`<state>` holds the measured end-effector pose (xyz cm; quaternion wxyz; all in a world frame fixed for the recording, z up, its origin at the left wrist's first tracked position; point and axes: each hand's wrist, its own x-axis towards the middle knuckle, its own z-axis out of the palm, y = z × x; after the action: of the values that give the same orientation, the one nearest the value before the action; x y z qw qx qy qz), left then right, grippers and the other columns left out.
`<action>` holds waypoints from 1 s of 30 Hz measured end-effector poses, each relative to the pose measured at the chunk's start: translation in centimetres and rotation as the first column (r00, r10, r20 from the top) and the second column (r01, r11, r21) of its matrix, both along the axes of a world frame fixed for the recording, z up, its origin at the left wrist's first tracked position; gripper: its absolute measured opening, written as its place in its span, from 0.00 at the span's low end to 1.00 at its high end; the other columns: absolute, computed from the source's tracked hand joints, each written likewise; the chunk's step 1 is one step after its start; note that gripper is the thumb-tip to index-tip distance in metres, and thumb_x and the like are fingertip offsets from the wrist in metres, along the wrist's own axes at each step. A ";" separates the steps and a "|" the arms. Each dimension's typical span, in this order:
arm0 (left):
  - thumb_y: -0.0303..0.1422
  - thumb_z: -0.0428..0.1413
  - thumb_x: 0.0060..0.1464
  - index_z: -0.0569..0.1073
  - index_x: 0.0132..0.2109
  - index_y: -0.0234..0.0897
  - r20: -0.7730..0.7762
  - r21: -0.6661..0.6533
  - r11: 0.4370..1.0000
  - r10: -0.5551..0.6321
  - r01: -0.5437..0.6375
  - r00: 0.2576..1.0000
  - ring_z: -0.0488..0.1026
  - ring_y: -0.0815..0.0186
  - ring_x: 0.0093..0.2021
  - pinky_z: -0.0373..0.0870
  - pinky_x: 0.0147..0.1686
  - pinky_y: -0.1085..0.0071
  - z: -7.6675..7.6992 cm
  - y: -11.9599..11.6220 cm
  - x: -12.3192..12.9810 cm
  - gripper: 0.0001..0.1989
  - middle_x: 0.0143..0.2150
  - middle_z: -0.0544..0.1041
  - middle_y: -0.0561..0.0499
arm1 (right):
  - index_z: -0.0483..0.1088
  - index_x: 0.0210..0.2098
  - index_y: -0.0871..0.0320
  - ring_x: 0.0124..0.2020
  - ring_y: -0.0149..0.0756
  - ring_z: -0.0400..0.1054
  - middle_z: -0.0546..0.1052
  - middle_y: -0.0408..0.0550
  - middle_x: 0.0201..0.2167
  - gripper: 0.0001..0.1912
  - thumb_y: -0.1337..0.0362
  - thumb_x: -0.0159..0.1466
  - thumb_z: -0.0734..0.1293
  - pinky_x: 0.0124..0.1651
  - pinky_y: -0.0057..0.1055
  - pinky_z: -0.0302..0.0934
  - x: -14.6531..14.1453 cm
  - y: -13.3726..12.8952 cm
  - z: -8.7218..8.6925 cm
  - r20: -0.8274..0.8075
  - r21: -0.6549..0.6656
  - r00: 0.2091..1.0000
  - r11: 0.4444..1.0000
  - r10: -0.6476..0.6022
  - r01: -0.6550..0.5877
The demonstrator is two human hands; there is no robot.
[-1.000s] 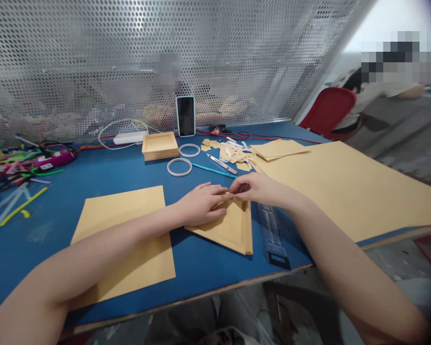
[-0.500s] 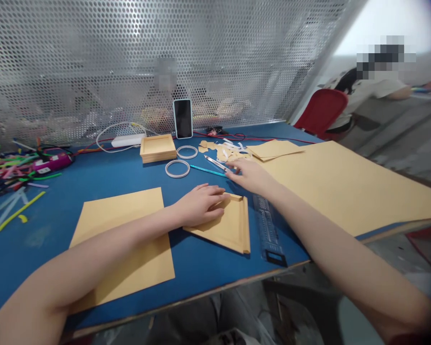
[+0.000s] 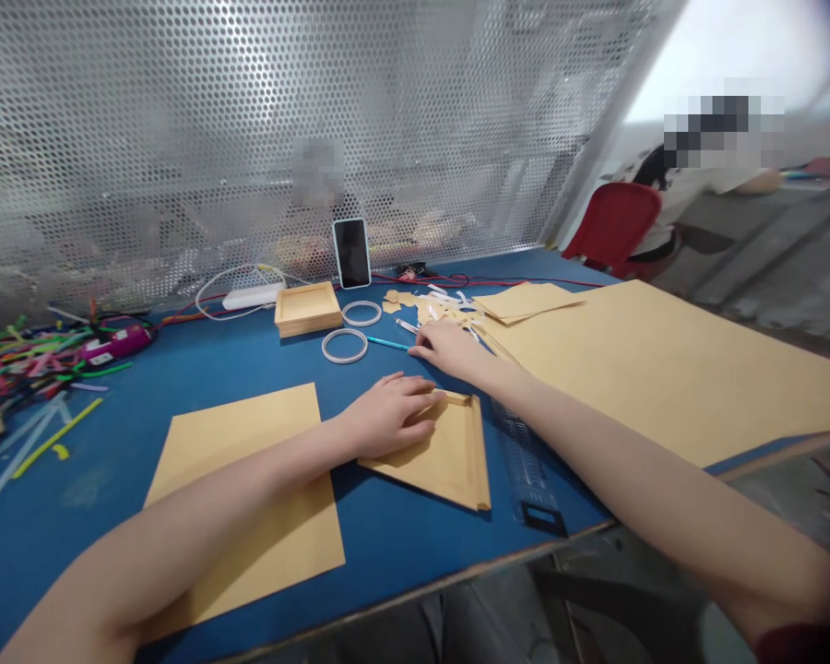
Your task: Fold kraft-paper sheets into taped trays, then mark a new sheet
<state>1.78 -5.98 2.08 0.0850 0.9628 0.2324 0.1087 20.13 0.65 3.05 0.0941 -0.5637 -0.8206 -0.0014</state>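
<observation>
My left hand [image 3: 387, 415] lies flat, fingers apart, on the near-left corner of a folded brown paper tray [image 3: 456, 456] on the blue table [image 3: 214, 369]. My right hand [image 3: 449, 350] reaches past the tray, its fingertips down on a silver craft knife [image 3: 407, 326] and the end of a teal pencil [image 3: 387, 342]. Most of the knife is hidden under the hand, so I cannot tell whether the fingers grip it. A clear ruler [image 3: 529, 456] lies along the tray's right side, under my right forearm.
Two white tape rings [image 3: 344, 346] [image 3: 361, 314], a small brown box tray [image 3: 308, 307], a phone [image 3: 351, 253] and paper scraps [image 3: 446, 302] lie further back. Brown sheets lie left [image 3: 249, 480] and right [image 3: 664, 360]. Coloured strips [image 3: 28, 360] are piled far left. A person sits on a red chair [image 3: 615, 226].
My right hand left the tray's top corner and moved back and left to the knife and pencil. My left hand stayed on the tray.
</observation>
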 end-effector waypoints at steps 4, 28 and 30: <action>0.34 0.47 0.64 0.67 0.60 0.35 0.021 0.000 1.000 -0.009 0.009 1.000 0.65 0.57 0.58 0.53 0.61 0.60 0.1 -0.1 0.0 0.19 0.59 0.68 0.41 | 0.72 0.39 0.66 0.44 0.49 0.71 0.77 0.66 0.43 0.13 0.63 0.66 0.61 0.45 0.36 0.60 -0.4 -0.8 0.3 0.056 -0.016 0.998 1.000 -0.019 0.020; 0.34 0.46 0.66 0.67 0.60 0.38 0.059 -0.028 1.000 0.002 -0.001 0.998 0.64 0.59 0.59 0.54 0.60 0.60 -0.5 0.1 0.0 0.18 0.60 0.68 0.43 | 0.72 0.36 0.54 0.31 0.38 0.69 0.76 0.45 0.29 0.13 0.54 0.62 0.61 0.33 0.29 0.60 8.2 -11.9 5.0 -0.226 -0.555 0.974 0.825 -0.025 -0.108; 0.34 0.47 0.66 0.66 0.62 0.39 0.055 -0.039 0.999 0.003 -0.001 0.998 0.64 0.58 0.59 0.54 0.60 0.60 -0.4 0.2 -0.1 0.19 0.60 0.68 0.42 | 0.72 0.36 0.54 0.29 0.38 0.68 0.75 0.46 0.27 0.15 0.52 0.62 0.60 0.30 0.30 0.60 9.3 -12.9 4.5 -0.196 -0.604 0.976 0.796 -0.091 -0.047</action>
<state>1.73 -5.82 1.63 0.1098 0.9574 0.2329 0.1306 29.38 -12.24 7.52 -0.0027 -0.5705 -0.7561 0.3207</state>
